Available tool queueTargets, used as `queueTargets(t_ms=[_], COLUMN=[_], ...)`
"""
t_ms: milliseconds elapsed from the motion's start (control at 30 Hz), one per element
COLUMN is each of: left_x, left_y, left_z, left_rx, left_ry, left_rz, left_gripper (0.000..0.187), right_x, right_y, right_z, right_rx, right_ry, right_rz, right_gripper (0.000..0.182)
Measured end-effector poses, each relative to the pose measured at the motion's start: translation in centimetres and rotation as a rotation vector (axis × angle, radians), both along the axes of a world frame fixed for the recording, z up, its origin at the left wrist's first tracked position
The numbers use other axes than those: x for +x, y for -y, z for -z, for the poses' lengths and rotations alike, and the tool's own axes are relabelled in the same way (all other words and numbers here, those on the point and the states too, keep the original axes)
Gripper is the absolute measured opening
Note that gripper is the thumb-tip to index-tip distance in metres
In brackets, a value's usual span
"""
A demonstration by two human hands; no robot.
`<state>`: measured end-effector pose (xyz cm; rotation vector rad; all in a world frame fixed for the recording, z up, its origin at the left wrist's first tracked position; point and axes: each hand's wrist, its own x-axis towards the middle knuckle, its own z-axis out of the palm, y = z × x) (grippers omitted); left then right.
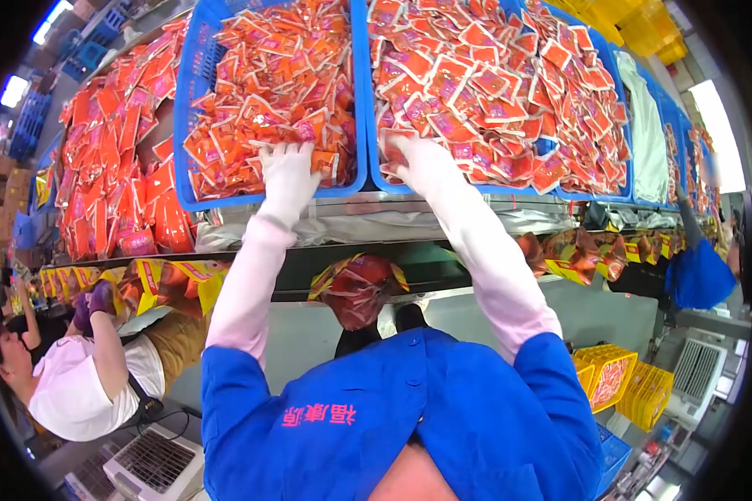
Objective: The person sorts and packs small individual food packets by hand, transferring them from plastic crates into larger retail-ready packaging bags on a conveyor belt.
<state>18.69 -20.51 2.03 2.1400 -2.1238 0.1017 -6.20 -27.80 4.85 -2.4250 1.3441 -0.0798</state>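
My left hand [289,177], in a white glove, reaches over the near rim of a blue plastic basket [190,108]. Its fingers are apart and rest on small red sealed packets [267,108] with pale edges. Inside the near left corner of the neighbouring blue basket [362,108] is my right hand [426,163], also gloved in white. Thumb and fingers are spread, and the fingertips touch a red packet [389,136] by the basket wall. The undersides of both hands' fingers are partly hidden.
Loose larger red packets [117,167] lie left of the baskets. Red-and-yellow bags [363,288] hang along the table's front edge. A person in a white shirt [88,380] works at left; a blue sleeve [700,271] shows at right. Yellow baskets [643,392] stand lower right.
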Motion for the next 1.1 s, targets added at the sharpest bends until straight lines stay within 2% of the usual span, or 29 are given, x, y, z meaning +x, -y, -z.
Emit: queueTargets(t_ms=[33, 67, 100, 167, 200, 233, 267, 300, 333, 367, 400, 433, 467, 500, 533, 567, 633, 667, 700, 733, 767, 800, 833, 867, 900, 967, 1033, 1067, 1100], left_x=[0.4, 1.0, 1.4, 1.0, 1.2, 1.9, 2.3, 1.4, -1.2, -5.2, -9.3, -12.5, -14.8, -17.8, -20.5, -22.6, -24.2, -23.6, -22.5, -21.5, -20.4, -20.3, -20.1, -19.9, -19.9, -19.2, -17.4, -16.1, -14.9], left_y=[1.5, 3.3, 4.3, 3.4, 3.0, 2.4, 2.2, 0.6, -1.5, -3.6, -5.5, -7.0, -7.9, -8.7, -9.0, -9.6, -10.2, -10.7, -10.9, -10.9, -10.7, -10.7, -10.6, -10.6, -10.8, -11.6, -11.7, -11.2, -10.4], left_z=[2.4, 4.8, 6.1, 2.3, 1.2, 1.5, -0.6, -0.7, -5.0, -7.3, -8.7, -9.1, -8.2, -6.9, -5.8, -3.2, 0.0, 0.5, 0.7, 0.5, 0.2, 0.8, 1.8, 2.1, 1.6, 2.5, 1.9, 0.9, -1.0], left_rx=[0.083, 0.168, 0.256, 0.144, 0.064, -0.149, -0.073, -0.052, 0.105, 0.153, 0.194, 0.269, 0.268, 0.221, 0.051, 0.111, 0.188, 0.171, 0.153, 0.150, 0.112, 0.126, 0.136, 0.041, 0.066, 0.017, 0.134, 0.068, -0.002], left_ry=[0.214, 0.282, 0.349, 0.214, 0.126, -0.221, -0.409, -0.873, -0.993, -1.258, -1.521, -1.555, -1.416, -1.284, -1.013, -0.842, -0.332, -0.332, -0.328, -0.225, -0.171, -0.111, -0.044, -0.241, -0.189, -0.262, -0.259, -0.401, -0.550], left_rz=[-0.019, -0.023, -0.030, 0.049, 0.004, 0.040, 0.169, 0.051, 0.034, 0.078, 0.115, 0.315, 0.585, 0.685, 0.844, 0.867, 0.781, 0.740, 0.700, 0.750, 0.815, 0.865, 0.908, 0.938, 0.985, 0.969, 0.904, 0.849, 0.795], left_gripper=[0.038, 0.029, 0.022, 0.019, 0.016, 0.013, 0.017, 0.022, 0.026, 0.025, 0.026, 0.026, 0.019, 0.020, 0.014, 0.015, 0.029, 0.036, 0.043, 0.051, 0.031, 0.020, 0.011, 0.010, 0.009, 0.010, 0.005, 0.005, 0.009], right_x=[-0.1, 0.7, 0.7, 0.1, -1.2, -2.9, -4.2, -6.1, -8.6, -11.6, -13.2, -15.0, -16.4, -17.4, -18.2, -18.7, -18.6, -18.7, -18.9, -18.1, -16.2, -13.8, -12.2, -11.5, -11.9, -8.6, -11.1, -11.8, -8.9], right_y=[1.8, 2.4, 3.4, 3.0, 3.3, 3.4, 2.0, 0.7, -0.8, -1.7, -3.6, -5.3, -7.0, -8.6, -9.9, -10.9, -12.4, -13.1, -13.3, -14.1, -14.2, -14.0, -13.4, -13.3, -13.9, -14.5, -14.7, -15.3, -12.7], right_z=[3.9, 3.4, 5.8, 6.3, 6.3, 5.9, 3.5, 0.0, -1.6, -2.5, -5.0, -6.1, -8.5, -8.6, -8.4, -8.2, -7.5, -5.3, -2.7, -0.4, 1.4, 6.1, 11.4, 12.8, 19.6, 25.7, 23.2, 16.7, 8.9], right_rx=[-0.141, 0.051, 0.093, 0.108, 0.082, 0.053, 0.157, 0.294, 0.425, 0.515, 0.533, 0.491, 0.491, 0.493, 0.607, 0.721, 0.671, 0.423, 0.390, 0.347, 0.380, 0.603, 0.669, 0.547, 0.517, 0.663, 0.530, 0.516, 0.408], right_ry=[-0.060, -0.200, -0.285, -0.109, 0.047, 0.199, 0.429, 0.537, 0.820, 0.980, 0.974, 1.013, 0.948, 0.944, 0.892, 0.837, 0.573, 0.366, 0.223, 0.011, -0.298, -0.276, -0.357, -0.382, -0.287, -0.256, -0.199, -0.189, 0.044], right_rz=[0.030, 0.021, -0.062, 0.039, 0.037, 0.045, 0.225, 0.325, 0.382, 0.332, 0.427, 0.413, 0.420, 0.421, 0.466, 0.509, 0.286, 0.144, -0.051, -0.118, -0.188, -0.073, -0.157, -0.211, -0.132, 0.065, -0.275, -0.307, -0.498], right_gripper=[0.051, 0.046, 0.035, 0.028, 0.028, 0.028, 0.027, 0.030, 0.037, 0.042, 0.041, 0.042, 0.039, 0.039, 0.037, 0.036, 0.031, 0.025, 0.024, 0.021, 0.019, 0.022, 0.024, 0.026, 0.023, 0.019, 0.021, 0.021, 0.016])
